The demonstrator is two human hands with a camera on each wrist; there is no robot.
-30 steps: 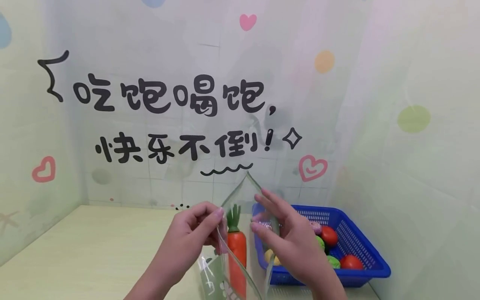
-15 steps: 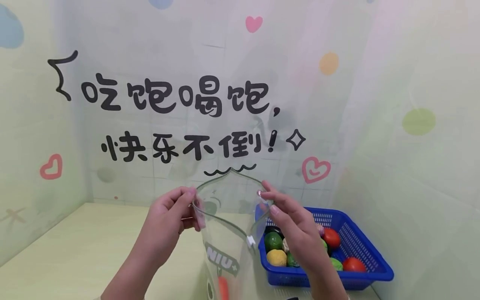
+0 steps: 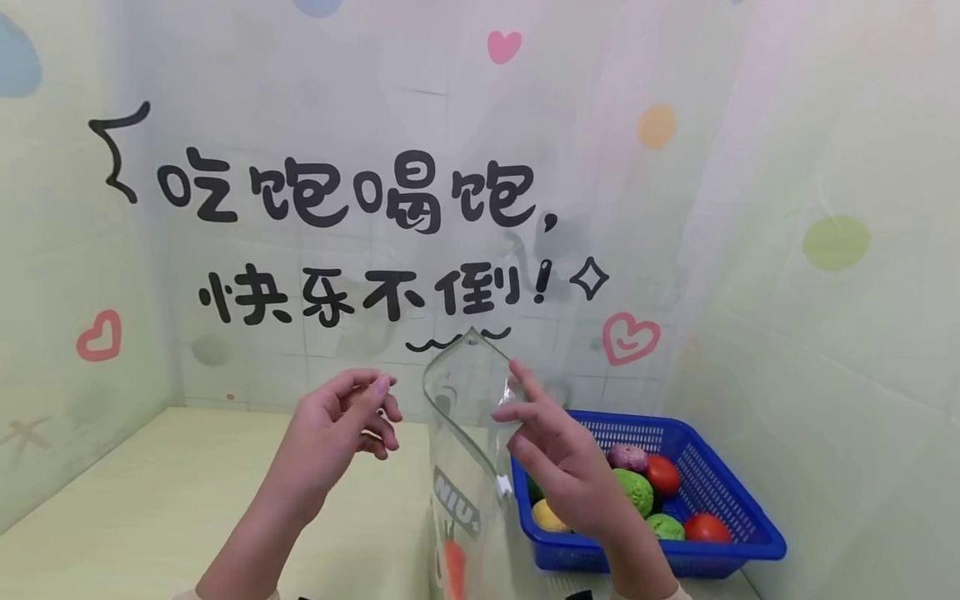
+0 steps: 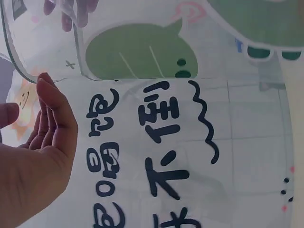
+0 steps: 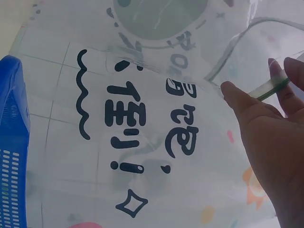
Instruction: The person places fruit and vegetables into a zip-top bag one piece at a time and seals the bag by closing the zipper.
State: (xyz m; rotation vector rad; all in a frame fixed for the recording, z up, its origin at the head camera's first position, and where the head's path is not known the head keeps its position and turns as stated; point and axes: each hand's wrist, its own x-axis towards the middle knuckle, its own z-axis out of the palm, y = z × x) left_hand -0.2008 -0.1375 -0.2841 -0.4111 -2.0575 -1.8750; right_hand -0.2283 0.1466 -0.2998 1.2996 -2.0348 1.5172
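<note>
At far left, one outlined heart (image 3: 99, 336) marks the wall (image 3: 150, 267), beside two lines of black writing (image 3: 360, 242). Below spreads one pale worktop (image 3: 225, 492). Over it, the left hand (image 3: 337, 425) has its fingers loosely curled and slightly parted, gripping nothing, just beside one clear bag (image 3: 461, 450). The bag, in the middle, has its mouth upward and partly open, with one white slider (image 3: 503, 484) on its rim, one NIU+ label (image 3: 456, 504) and one orange carrot (image 3: 454, 571) below that; whether printed or inside, I cannot tell. The left wrist view shows two green figures on it. The right hand (image 3: 562, 462) is at the bag's right edge: thumb and fingers fairly straight, spread apart, the rim running between them. Behind it, one blue basket (image 3: 652, 560) visibly holds one yellow piece (image 3: 551, 516), one pinkish piece (image 3: 627, 456), two bumpy green pieces (image 3: 633, 490) and, rightmost, two red tomatoes (image 3: 707, 527).
</note>
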